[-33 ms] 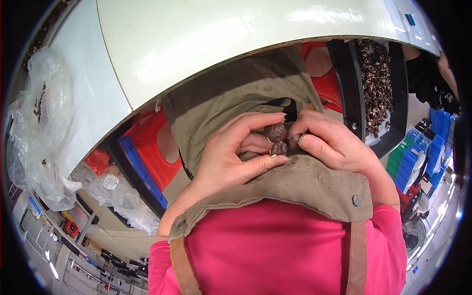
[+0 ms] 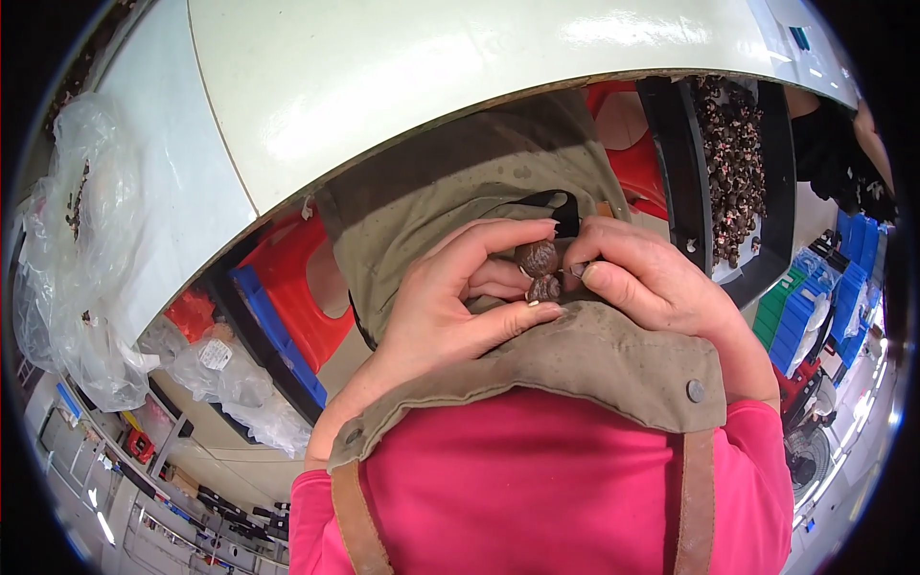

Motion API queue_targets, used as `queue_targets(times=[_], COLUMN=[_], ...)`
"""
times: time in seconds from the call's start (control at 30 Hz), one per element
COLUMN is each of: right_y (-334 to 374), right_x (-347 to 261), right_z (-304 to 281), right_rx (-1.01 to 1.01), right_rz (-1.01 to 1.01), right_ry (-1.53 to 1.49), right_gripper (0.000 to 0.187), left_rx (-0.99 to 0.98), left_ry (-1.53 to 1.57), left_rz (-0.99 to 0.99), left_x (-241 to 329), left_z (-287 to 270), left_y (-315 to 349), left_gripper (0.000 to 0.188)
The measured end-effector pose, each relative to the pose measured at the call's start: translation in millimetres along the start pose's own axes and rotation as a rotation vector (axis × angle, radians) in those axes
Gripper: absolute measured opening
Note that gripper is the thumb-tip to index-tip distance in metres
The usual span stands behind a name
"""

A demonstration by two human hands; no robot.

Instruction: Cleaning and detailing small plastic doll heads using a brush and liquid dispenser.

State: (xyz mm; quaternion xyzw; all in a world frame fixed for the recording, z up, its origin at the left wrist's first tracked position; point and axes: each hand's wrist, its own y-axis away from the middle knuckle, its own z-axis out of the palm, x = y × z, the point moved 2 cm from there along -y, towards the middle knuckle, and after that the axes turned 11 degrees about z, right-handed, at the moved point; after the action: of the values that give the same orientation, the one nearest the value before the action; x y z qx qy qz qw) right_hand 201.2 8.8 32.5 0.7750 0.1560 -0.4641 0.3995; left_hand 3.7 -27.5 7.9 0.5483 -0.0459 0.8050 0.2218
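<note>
My left hand is curled round two small dark brown, wrinkled, rounded pieces, gripping them between thumb and fingers. The upper brown piece is the larger and rests against the lower brown piece; a tiny pale bit shows at the edge of each. Close beside them, my right hand is closed in a pinch. A small dark, shiny bit shows at its thumb and forefinger, too small to name. Both hands are above the olive-brown apron on my lap.
A white table curves across ahead of me. To the right, a black tray holds many small brown and pink pieces. Clear plastic bags lie at the left. Red stools stand beneath the table, with blue bins farther right.
The small dark bit at my right fingertips shows slightly differently. Otherwise my hands and the brown pieces stay in place.
</note>
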Motion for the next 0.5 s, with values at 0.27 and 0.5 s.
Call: queue_targets(times=[0.27, 0.5], right_y=[-1.6, -2.8], right_x=[-0.8, -0.4], right_z=[1.1, 0.7], right_rx=[-0.051, -0.076], right_rz=[0.017, 0.019], right_ry=[0.054, 0.034], right_gripper=[0.023, 0.024], left_rx=[-0.017, -0.039], left_ry=[-0.039, -0.064], left_rz=[0.021, 0.082], left_x=[1.1, 2.1], left_z=[-0.8, -1.4], left_y=[-0.7, -2.3], left_gripper=[0.057, 0.056])
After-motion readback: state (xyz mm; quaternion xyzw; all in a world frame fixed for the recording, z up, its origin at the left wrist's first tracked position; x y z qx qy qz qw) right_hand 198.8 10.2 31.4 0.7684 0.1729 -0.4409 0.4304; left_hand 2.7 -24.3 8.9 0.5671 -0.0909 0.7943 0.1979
